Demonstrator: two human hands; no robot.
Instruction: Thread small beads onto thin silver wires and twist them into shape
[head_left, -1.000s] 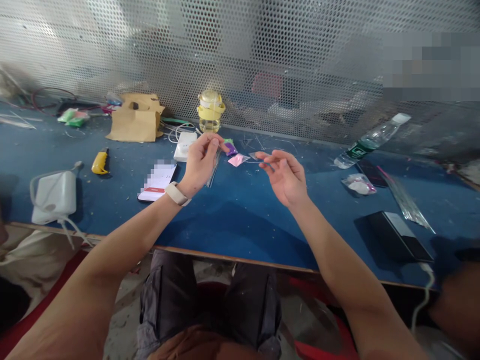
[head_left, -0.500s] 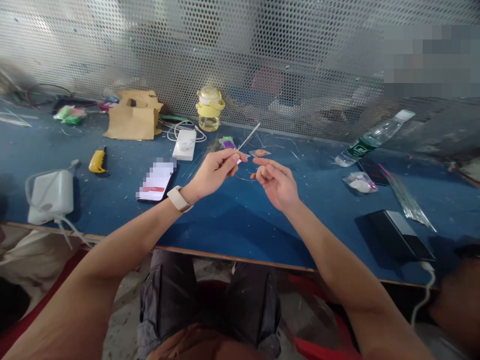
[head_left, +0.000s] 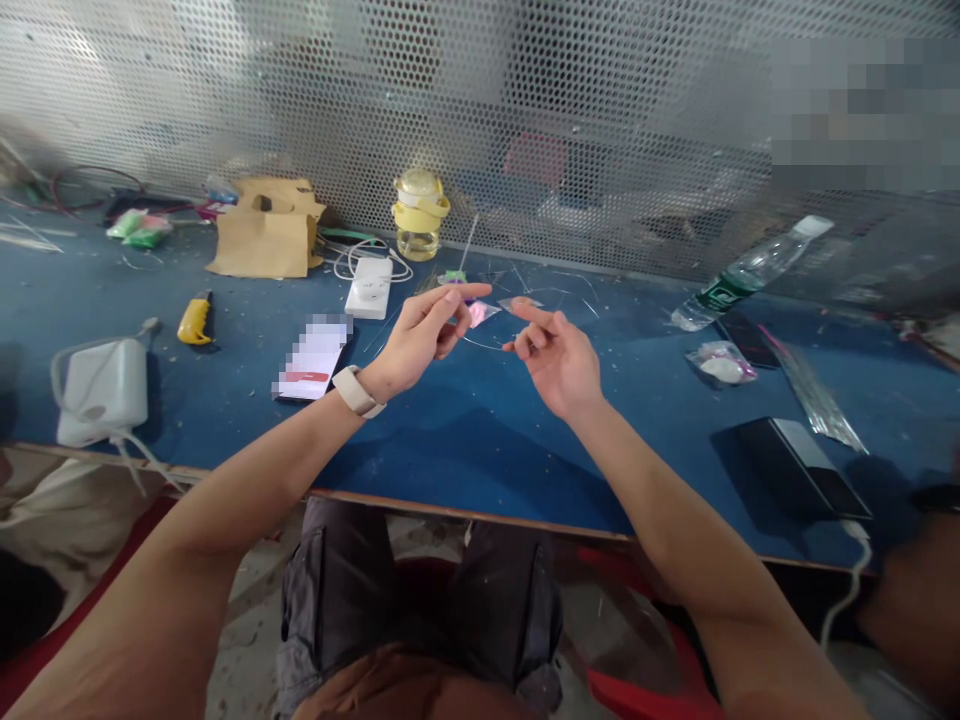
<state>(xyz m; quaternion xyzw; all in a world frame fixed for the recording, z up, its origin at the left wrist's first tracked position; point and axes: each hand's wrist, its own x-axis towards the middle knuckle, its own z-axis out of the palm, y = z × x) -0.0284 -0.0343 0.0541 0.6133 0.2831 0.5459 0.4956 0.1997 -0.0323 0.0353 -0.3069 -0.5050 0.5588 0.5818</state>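
My left hand (head_left: 416, 335), with a pale band on its wrist, is above the middle of the blue table. Its thumb presses against the side of the forefinger, which points right, and the other fingers curl in. A thin pale stick (head_left: 470, 243) rises from this grip. Facing it, my right hand (head_left: 559, 360) has its forefinger bent forward and its thumb and other fingers drawn together; whatever they pinch is too small to make out. Between the hands a fine clear strand (head_left: 484, 344) curves near the right fingertips. A small pink packet (head_left: 478, 314) lies behind the left fingers.
Left of my hands are a phone (head_left: 311, 365), a white charger (head_left: 369, 290), a yellow-handled cutter (head_left: 196, 320) and a white power bank (head_left: 105, 390). A yellow-banded bottle (head_left: 418, 215) stands behind. Rightward lie a water bottle (head_left: 750, 275) and a black box-shaped device (head_left: 802, 470).
The thin stick has swung more upright and shifted left. My left forefinger has straightened to the right, and my right forefinger has lifted slightly. The hands stay a short gap apart.
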